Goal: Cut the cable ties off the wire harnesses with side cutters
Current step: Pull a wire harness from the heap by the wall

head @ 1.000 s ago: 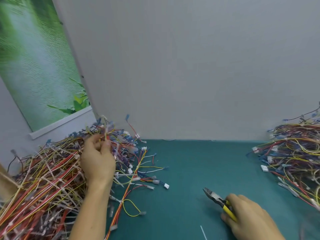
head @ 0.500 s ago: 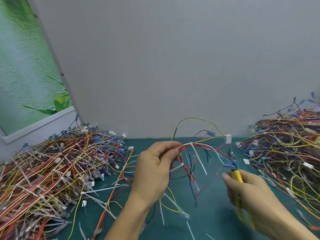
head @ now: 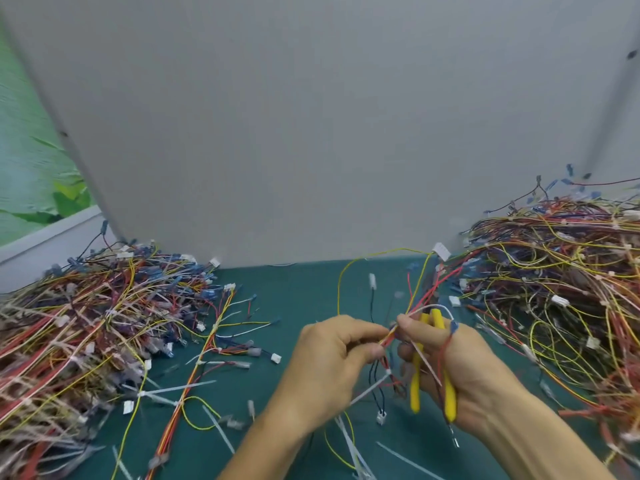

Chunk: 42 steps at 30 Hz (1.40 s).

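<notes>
Green mat, left hand pinching wire harness, right hand gripping side cutters (yellow handles)

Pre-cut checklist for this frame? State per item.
1. Harness secured: ok. The left hand pinches its wires between thumb and fingers.
2. Side cutters in hand: ok. The right hand grips the yellow handles.
3. Target cable tie found: ok. A white tail sticks out below the left fingers, though blurred.
4. Blades on the tie, not on a wire: cannot tell. The cutter head is hidden behind fingers and wires.
5. Wires clear of the cutting hand: not ok. A red wire loops over the right hand.
</notes>
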Tool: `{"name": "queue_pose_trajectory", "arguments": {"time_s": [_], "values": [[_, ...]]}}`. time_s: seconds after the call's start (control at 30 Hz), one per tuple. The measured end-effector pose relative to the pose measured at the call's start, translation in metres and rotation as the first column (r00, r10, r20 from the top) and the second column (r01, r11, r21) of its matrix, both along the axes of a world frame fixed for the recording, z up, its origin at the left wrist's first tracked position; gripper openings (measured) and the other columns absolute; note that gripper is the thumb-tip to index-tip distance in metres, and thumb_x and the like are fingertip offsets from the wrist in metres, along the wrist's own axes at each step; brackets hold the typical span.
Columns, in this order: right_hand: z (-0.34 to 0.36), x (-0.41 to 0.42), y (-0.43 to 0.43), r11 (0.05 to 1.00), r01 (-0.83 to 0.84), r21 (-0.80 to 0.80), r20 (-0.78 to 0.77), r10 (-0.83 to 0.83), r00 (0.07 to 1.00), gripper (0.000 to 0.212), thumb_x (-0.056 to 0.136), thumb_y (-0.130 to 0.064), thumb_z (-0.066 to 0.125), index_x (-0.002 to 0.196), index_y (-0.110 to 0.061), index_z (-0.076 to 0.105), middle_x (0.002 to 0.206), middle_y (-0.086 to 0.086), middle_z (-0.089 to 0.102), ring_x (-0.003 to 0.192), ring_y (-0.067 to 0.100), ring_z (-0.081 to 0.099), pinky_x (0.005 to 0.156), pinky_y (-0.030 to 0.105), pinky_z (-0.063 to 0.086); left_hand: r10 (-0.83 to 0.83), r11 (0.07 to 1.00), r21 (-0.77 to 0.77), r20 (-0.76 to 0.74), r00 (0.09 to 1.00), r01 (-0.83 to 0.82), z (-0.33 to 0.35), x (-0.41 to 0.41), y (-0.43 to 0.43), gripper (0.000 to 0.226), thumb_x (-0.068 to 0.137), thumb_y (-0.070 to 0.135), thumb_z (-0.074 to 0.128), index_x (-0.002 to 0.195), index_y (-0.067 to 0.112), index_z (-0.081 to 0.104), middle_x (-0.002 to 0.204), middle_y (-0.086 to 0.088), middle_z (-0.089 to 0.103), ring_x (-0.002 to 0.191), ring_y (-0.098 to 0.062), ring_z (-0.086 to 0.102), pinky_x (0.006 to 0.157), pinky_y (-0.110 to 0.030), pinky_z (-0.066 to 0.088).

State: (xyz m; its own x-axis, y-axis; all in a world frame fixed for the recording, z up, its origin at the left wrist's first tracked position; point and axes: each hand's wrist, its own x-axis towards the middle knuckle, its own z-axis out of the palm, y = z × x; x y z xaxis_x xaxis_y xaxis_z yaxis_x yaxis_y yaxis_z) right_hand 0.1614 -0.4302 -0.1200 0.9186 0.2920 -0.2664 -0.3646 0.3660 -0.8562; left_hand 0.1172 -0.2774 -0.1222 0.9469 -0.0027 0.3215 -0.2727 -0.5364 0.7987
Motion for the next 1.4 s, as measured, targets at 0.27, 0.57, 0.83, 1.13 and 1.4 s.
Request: {"name": "queue_pose_trajectory", "arguments": {"time_s": [0.27, 0.57, 0.83, 1.13, 1.4], "values": [[0.0, 0.012, -0.007, 0.95, 0.187, 0.249, -0.164, -0.149, 0.975, 0.012, 0.089, 0.001, 0.056, 0.077, -0.003, 0.056, 0.053, 0.008, 0.058, 0.043, 0.013, 0.058, 0.047, 0.022, 0.054, 0.096, 0.935, -0.341, -0.014, 0.995, -0.095, 0.023, 0.0, 0.051, 0.033, 0.074, 0.027, 0.071, 0.107, 0.025, 0.07, 0.101, 0.002, 0.074, 0.095, -0.02, 0.07, 0.084, -0.04, 0.056], [0.0, 0.038, -0.045, 0.827, 0.411, 0.383, -0.187, -0.366, 0.912, 0.022, 0.097, -0.007, 0.046, 0.075, -0.01, 0.049, 0.048, 0.002, 0.062, 0.045, 0.006, 0.063, 0.055, 0.018, 0.054, 0.234, 0.963, -0.03, -0.402, 0.885, -0.268, -0.017, -0.004, 0.124, 0.02, 0.091, 0.018, 0.064, 0.111, 0.02, 0.065, 0.097, 0.001, 0.073, 0.081, -0.016, 0.071, 0.071, -0.029, 0.055], [-0.008, 0.036, -0.034, 0.812, 0.494, 0.31, -0.048, -0.506, 0.861, 0.02, 0.093, 0.004, 0.051, 0.076, -0.007, 0.049, 0.054, 0.007, 0.06, 0.049, 0.012, 0.066, 0.045, 0.023, 0.054, 0.438, 0.85, 0.458, -0.344, 0.83, -0.259, -0.026, -0.006, 0.147, 0.014, 0.092, 0.024, 0.061, 0.105, 0.026, 0.068, 0.102, 0.01, 0.068, 0.095, -0.008, 0.061, 0.091, -0.026, 0.046], [0.001, 0.039, -0.044, 0.753, 0.582, 0.307, 0.022, -0.617, 0.787, 0.022, 0.091, 0.007, 0.054, 0.076, -0.009, 0.049, 0.052, -0.002, 0.061, 0.047, 0.009, 0.063, 0.048, 0.021, 0.053, 0.496, 0.832, 0.444, -0.329, 0.804, -0.332, -0.022, -0.025, 0.175, 0.022, 0.089, 0.012, 0.066, 0.108, 0.02, 0.068, 0.099, 0.007, 0.069, 0.087, -0.004, 0.06, 0.075, -0.016, 0.039], [0.011, 0.046, -0.067, 0.724, 0.6, 0.34, 0.014, -0.642, 0.767, 0.026, 0.099, -0.006, 0.046, 0.074, -0.012, 0.042, 0.069, 0.003, 0.051, 0.059, 0.005, 0.059, 0.072, 0.019, 0.052, 0.512, 0.706, 0.664, -0.238, 0.825, -0.247, -0.01, -0.031, 0.153, 0.031, 0.09, 0.027, 0.064, 0.121, 0.024, 0.063, 0.112, 0.005, 0.066, 0.105, -0.012, 0.06, 0.094, -0.026, 0.044]]}}
